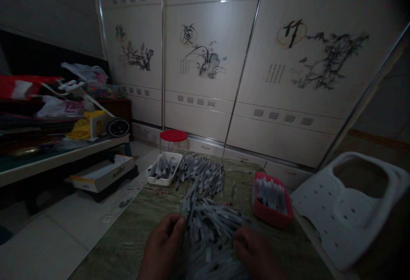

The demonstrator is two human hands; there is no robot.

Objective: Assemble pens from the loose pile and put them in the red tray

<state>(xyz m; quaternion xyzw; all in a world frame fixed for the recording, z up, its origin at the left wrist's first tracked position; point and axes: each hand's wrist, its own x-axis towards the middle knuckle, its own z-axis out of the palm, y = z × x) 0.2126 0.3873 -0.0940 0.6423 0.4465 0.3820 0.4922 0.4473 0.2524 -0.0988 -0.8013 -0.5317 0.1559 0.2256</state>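
Observation:
A long heap of slim, clear-and-grey pens (213, 218) runs down the middle of the table, its near end blurred. At the heap's left edge is my left hand (165, 243), thumb pressed to curled fingers; what lies between them is hidden. My right hand (254, 248) is at the heap's right side, fingers curled in and somewhat smeared, their contents not visible. More pens stand packed in a red basket (272, 218) on the right. A white basket (160, 181) at the far left of the table holds others.
The table (128, 237) has a wood-grain top. To its right stands a white plastic chair (349, 203). Behind it are a red stool (173, 135) and sliding cupboard doors (205, 113). On the left, a bench (64, 158) carries bags, with an open box (105, 173) below.

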